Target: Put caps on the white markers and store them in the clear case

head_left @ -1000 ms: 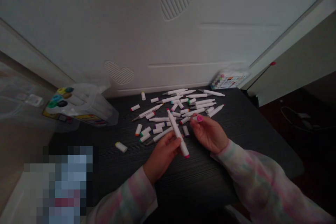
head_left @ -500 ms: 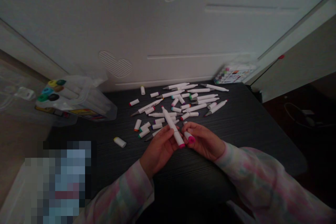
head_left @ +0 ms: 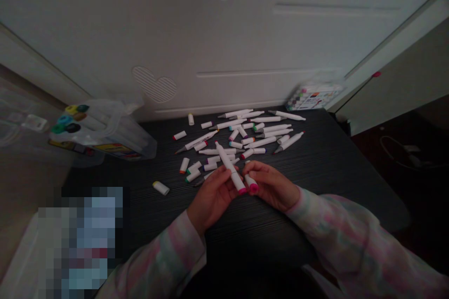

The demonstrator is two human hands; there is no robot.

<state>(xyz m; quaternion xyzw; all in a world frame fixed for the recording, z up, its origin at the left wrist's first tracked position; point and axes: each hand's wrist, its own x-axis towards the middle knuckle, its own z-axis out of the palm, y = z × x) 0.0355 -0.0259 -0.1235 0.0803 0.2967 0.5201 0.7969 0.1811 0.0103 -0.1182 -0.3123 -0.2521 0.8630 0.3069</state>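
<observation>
My left hand (head_left: 212,198) grips a white marker (head_left: 228,167) with a pink end, its uncapped tip pointing away from me. My right hand (head_left: 271,186) pinches a short white cap with a pink top (head_left: 251,183), held right beside the marker's pink end. Both hands hover low over a dark wood-grain table (head_left: 315,168). Just beyond them lies a scatter of several white markers and loose caps (head_left: 242,138).
A clear plastic case (head_left: 105,133) holding markers with coloured ends lies at the left. A lone yellow-tipped cap (head_left: 161,188) rests near it. Another marker box (head_left: 312,96) stands at the back right against the white panel. A blurred patch sits at lower left.
My right hand brought the pink cap down from beside the pile to the marker's near end. My left hand drew the marker slightly lower and closer.
</observation>
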